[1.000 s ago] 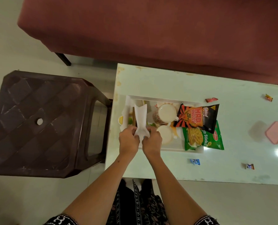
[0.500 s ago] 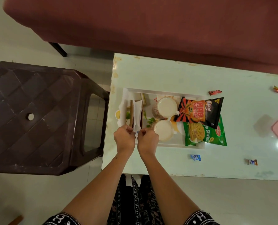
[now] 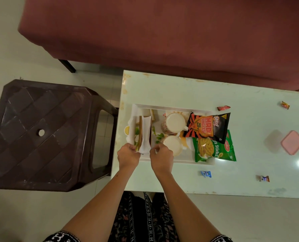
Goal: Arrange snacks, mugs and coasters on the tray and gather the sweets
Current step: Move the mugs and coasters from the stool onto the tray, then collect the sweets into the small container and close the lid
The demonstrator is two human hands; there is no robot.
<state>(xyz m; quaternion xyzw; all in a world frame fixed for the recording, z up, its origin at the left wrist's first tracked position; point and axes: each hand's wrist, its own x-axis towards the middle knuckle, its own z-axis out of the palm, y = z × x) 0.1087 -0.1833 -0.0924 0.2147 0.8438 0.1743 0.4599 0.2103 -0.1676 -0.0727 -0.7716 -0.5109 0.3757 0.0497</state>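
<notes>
We have lowered the white napkin (image 3: 145,135) into the tray (image 3: 171,107) at its nine o'clock end; our left hand (image 3: 128,155) and right hand (image 3: 161,155) now pinch its near corners. Mugs and snacks sit aboard, so the sweets on the bench (image 3: 249,172) remain.

Black sleeves (image 3: 61,237) with white pattern; dark garment (image 3: 141,219), possibly floral-printed, below.
</notes>
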